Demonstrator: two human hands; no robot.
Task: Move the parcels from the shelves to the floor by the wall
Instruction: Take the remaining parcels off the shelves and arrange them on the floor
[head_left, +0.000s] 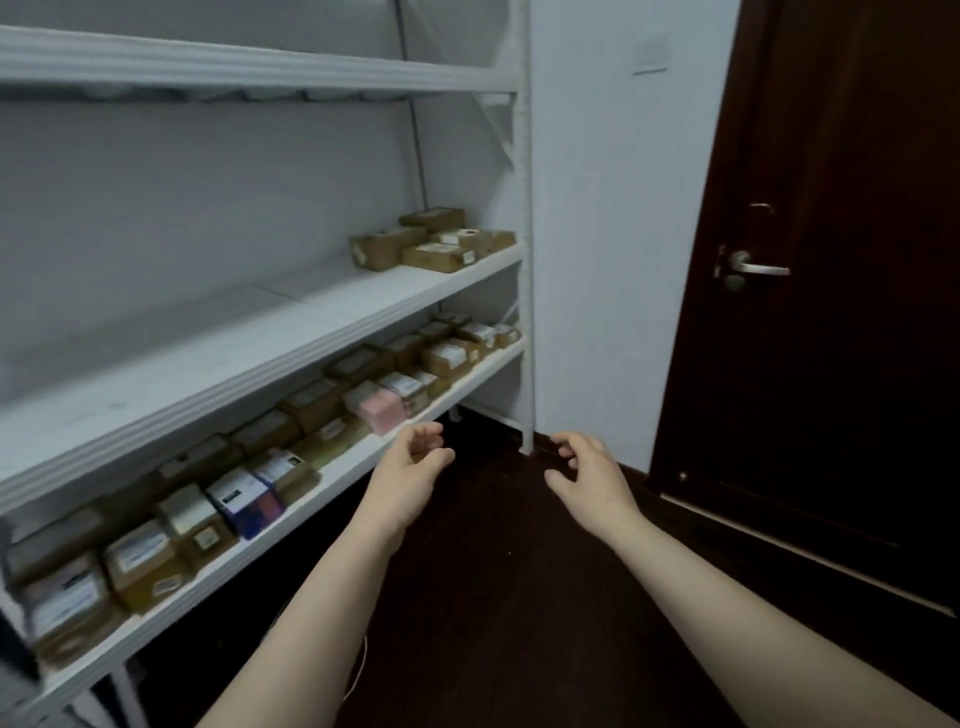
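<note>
So the white shelf unit (525, 291) filled the left side of the view, and I'll place everything off that. Its middle shelf (249, 374) had a small cluster of brown parcels (434, 240) bunched at the right end, close to the end post. The lowest shelf (337, 475) was packed with a long row of parcels (156, 551) along its length. Most were brown card with white labels, plus a pink box (383, 411) toward the right end and a blue and purple box (248, 503) nearer the middle. The labels were way too blurry to read. Every parcel I could see sat on the shelves. Both hands were out in front of the unit, over the dark floor (493, 597), and neither one touched a parcel. The left hand (410, 467) hovered just off the front edge of the lowest shelf, right below the pink box, with its fingers loosely curled around nothing. The right hand (592, 475) was further out from the unit, near the foot of its end post, fingers loosely bent the same way and thumb apart, holding nothing either. Past the unit's right end came a strip of white wall (597, 234), then a dark brown door (841, 364) with a silver lever handle (759, 269).
</note>
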